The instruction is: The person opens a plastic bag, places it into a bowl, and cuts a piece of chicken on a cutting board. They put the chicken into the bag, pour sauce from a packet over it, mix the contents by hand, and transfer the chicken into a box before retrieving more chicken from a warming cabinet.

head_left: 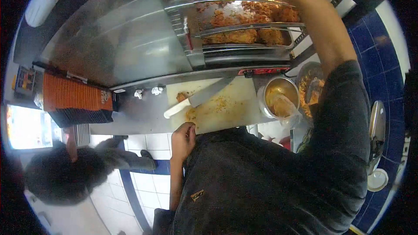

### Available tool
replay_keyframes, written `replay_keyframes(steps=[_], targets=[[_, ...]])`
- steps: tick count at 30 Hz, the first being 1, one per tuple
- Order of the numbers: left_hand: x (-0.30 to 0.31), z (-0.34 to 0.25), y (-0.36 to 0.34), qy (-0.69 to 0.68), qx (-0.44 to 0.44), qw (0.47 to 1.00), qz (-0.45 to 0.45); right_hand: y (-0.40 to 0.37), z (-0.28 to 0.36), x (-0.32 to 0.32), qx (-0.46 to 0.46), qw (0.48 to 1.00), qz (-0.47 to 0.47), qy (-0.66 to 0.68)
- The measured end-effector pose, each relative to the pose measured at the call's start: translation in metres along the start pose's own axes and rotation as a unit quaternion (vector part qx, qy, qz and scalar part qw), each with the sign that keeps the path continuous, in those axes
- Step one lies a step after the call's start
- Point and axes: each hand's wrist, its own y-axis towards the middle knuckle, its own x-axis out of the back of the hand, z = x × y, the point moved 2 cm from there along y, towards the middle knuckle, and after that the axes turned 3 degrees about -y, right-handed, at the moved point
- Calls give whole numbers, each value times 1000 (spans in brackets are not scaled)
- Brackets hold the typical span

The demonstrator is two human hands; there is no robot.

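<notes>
My left hand (184, 140) is at the front edge of a pale cutting board (237, 104). Its fingers are curled in toward the thumb; whatever they hold, if anything, is hidden. On the board a large knife (211, 94) lies diagonally, its white handle toward my left hand. Brown crumbs (223, 103) and a small browned food piece (182, 96) lie around the blade. My right forearm (320, 21) stretches up past the food warmer, and the right hand is beyond the top edge of the view. Trays of browned, breaded food (230, 37) sit inside the warmer.
Right of the board stand a metal pot (266, 108) with a clear plastic bag (288, 115) and a bowl of crumbly food (307, 100). Orange-and-black boxes (76, 95) are stacked at left. Crumpled foil (157, 90) lies on the counter. Another person (65, 174) is at lower left.
</notes>
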Motion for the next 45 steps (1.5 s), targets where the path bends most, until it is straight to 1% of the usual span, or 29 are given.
replay_keyframes(steps=[2, 5, 7, 10, 14, 17, 21, 23, 24, 26, 27, 28, 30, 31, 32, 34, 35, 36, 37, 38, 39, 40, 41, 42, 43, 44, 45], targets=[[-1, 3, -2, -4, 10, 1000, -3, 2, 1, 1, -3, 1000, 1, 2], [-3, 9, -1, -13, -3, 1000, -14, 2, -2, 0, -7, 1000, -3, 4], [-1, 6, 2, 11, 16, 1000, 2, 1, -3, -1, -14, 1000, -7, 9], [1, 8, 5, 1, 33, 999, 15, 2, -10, -2, -25, 1000, -13, 13], [-1, 15, 5, 2, -8, 1000, -10, 1, -20, 1, -42, 998, -28, 24], [2, 10, 9, 16, 3, 1000, 19, -1, -23, 4, -58, 997, -39, 33], [6, 8, 7, -2, -18, 1000, 14, -4, -19, 7, -76, 994, -58, 56], [6, 13, 9, 9, -46, 999, -10, -8, -16, 8, -81, 992, -74, 70], [5, 23, 11, 8, -43, 999, -8, -11, -15, 9, -83, 990, -83, 77], [6, 39, 17, 83, -125, 986, -75, -26, -14, 8, -86, 985, -112, 103], [12, 32, 19, 134, -69, 987, -57, -39, -7, 7, -88, 981, -125, 121], [14, 33, 23, 134, -66, 987, -53, -49, -6, 6, -89, 975, -143, 141], [16, 37, 37, 229, -73, 970, -38, -78, 2, 7, -93, 961, -180, 190], [12, 47, 44, 283, -74, 956, -9, -92, 6, 7, -94, 952, -201, 211], [10, 53, 50, 283, -79, 956, -6, -102, 9, 9, -92, 944, -223, 225], [2, 66, 61, 325, -66, 939, 85, -132, 24, 9, -79, 924, -278, 250], [-4, 80, 65, 338, -104, 932, 74, -147, 34, 12, -72, 916, -301, 254], [-2, 82, 70, 339, -112, 930, 82, -162, 48, 22, -83, 917, -298, 252], [-2, 83, 76, 344, -109, 926, 112, -183, 73, 44, -104, 813, -327, 471], [-3, 86, 79, 350, -105, 920, 144, -197, 86, 60, -123, 658, -338, 662], [-5, 89, 85, 339, -106, 922, 153, -202, 85, 74, -123, 745, -339, 562], [-3, 90, 89, 341, -112, 919, 164, -200, 80, 81, -136, 745, -338, 559], [-1, 88, 92, 343, -133, 917, 154, -189, 72, 84, -147, 839, -278, 444], [0, 87, 92, 344, -153, 915, 145, -175, 64, 77, -154, 913, -206, 318], [-2, 88, 93, 343, -159, 913, 154, -146, 49, 43, -41, 957, -258, 123], [-3, 89, 95, 341, -150, 914, 161, -120, 37, 9, 80, 949, -295, -79], [-3, 88, 98, 340, -140, 916, 162, -98, 44, 10, 25, 977, -211, -8]])
